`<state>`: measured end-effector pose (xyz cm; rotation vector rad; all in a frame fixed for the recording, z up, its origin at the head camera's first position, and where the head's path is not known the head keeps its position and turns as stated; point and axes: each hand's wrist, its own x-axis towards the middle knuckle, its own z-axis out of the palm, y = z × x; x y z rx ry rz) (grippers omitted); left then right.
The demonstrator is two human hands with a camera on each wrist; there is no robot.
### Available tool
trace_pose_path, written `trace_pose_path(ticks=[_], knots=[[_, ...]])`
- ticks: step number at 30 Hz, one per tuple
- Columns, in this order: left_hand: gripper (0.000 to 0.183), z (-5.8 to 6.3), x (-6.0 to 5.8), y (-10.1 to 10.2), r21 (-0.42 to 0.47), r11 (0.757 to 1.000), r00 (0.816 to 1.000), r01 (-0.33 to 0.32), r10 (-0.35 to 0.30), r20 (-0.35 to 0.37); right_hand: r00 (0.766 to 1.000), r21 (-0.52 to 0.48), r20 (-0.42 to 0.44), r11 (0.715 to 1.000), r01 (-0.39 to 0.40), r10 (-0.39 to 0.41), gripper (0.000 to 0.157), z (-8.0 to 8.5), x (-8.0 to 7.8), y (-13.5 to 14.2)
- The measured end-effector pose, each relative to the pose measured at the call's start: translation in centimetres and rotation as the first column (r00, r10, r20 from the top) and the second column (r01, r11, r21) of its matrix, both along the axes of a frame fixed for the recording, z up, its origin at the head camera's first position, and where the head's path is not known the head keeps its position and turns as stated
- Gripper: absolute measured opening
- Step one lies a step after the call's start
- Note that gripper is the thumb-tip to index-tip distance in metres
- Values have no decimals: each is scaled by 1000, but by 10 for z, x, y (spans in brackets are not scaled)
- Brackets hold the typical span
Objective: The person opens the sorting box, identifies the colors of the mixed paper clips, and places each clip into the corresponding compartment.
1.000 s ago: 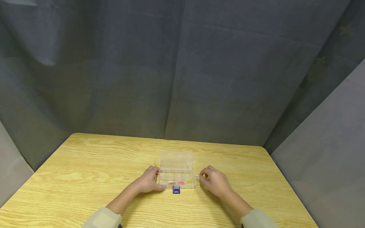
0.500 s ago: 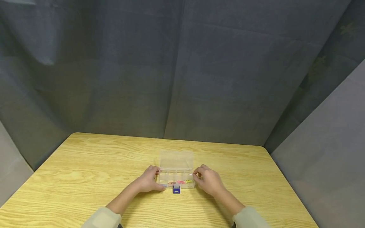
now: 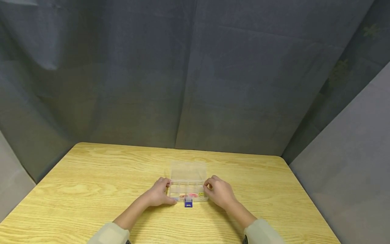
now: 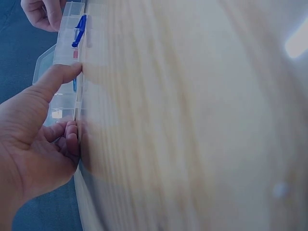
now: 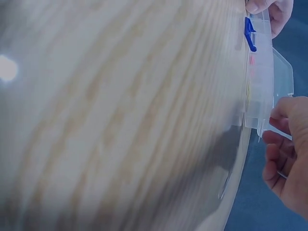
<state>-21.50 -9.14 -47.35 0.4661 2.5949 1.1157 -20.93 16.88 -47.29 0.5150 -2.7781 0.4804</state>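
A clear plastic compartment box (image 3: 182, 188) stands on the table with its lid (image 3: 189, 171) raised at the back. My left hand (image 3: 158, 194) grips its left end, thumb at the front corner and fingers at the back. My right hand (image 3: 221, 193) is at the right end, thumb and index finger pinching over the back right compartment. The small white paper clip in that pinch is mostly hidden by the fingers now. Along the front row lie a red paper clip (image 3: 183, 196), pink paper clips (image 3: 193, 195) and yellow paper clips (image 3: 201, 194), with a blue one (image 4: 75, 84) near my left thumb.
A blue latch (image 3: 188, 203) sticks out from the front of the box. The wood-grain table (image 3: 106, 176) reaches back to a dark curtain (image 3: 137, 84), and a pale panel (image 3: 350, 152) stands at the right.
My right hand has moved left, from beside the box to over its back right compartment, carrying the small white clip. The left hand and the box have stayed put.
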Motion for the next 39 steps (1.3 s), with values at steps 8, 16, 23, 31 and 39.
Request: trace_pose_path(ticks=[8, 16, 23, 31, 39], knots=[[68, -1, 0, 0, 4, 1000, 1000, 2, -2, 4, 1000, 11, 24, 1000, 1, -2, 7, 1, -3, -1], [69, -1, -1, 0, 1, 1000, 1000, 4, -4, 1, 998, 23, 56, 1000, 6, -7, 9, 3, -4, -2], [71, -1, -1, -1, 4, 1000, 1000, 5, -5, 4, 998, 19, 68, 1000, 1, -2, 9, 3, -5, -1], [71, -3, -1, -1, 12, 1000, 1000, 6, -6, 11, 996, 6, 86, 1000, -4, 3, 9, 4, -4, -1], [71, -4, -2, -2, 9, 1000, 1000, 3, -3, 9, 995, -17, 97, 1000, 11, -9, 10, 5, -3, 4]])
